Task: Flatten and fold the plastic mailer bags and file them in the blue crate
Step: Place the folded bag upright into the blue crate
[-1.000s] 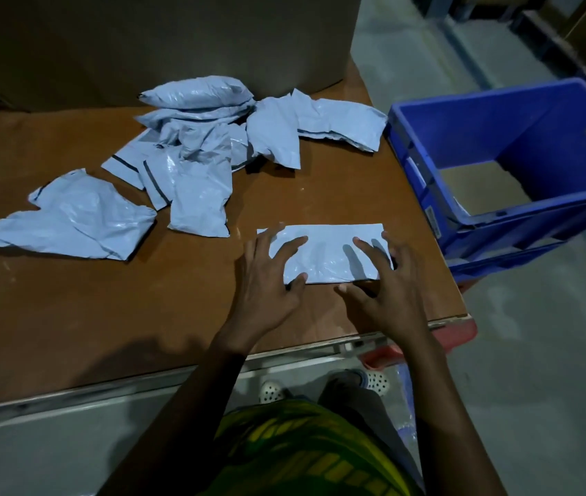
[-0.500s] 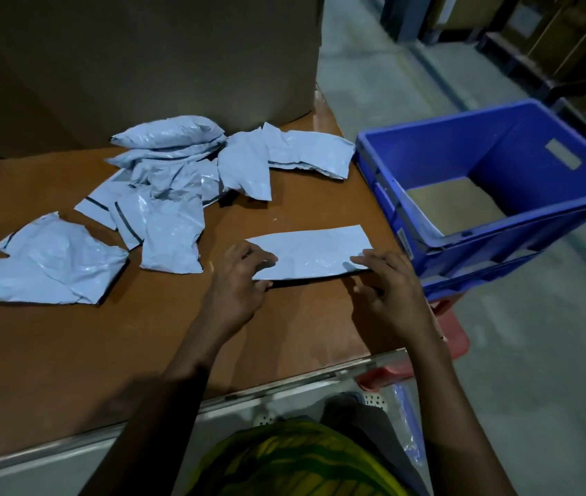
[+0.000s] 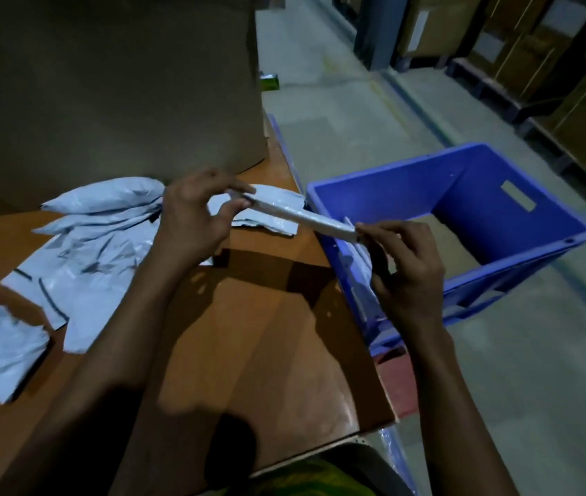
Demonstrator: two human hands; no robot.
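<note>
A folded grey mailer bag (image 3: 298,216) hangs edge-on in the air between my hands, above the table's right edge and the blue crate's near rim. My left hand (image 3: 194,216) pinches its left end between thumb and fingers. My right hand (image 3: 406,266) pinches its right end, over the blue crate (image 3: 520,252). Filed folded mailers (image 3: 359,259) stand against the crate's left wall. Several crumpled grey mailers (image 3: 87,259) lie in a pile on the left of the brown table (image 3: 255,345).
A large cardboard box (image 3: 105,84) stands at the back of the table behind the pile. The crate sits just off the table's right edge. Beyond it are concrete floor and stacked boxes on pallets (image 3: 549,66) at the far right.
The folded mailer lay flat on the table under both hands; now both hands have lifted it and carried it rightward to the crate. The view has swung right.
</note>
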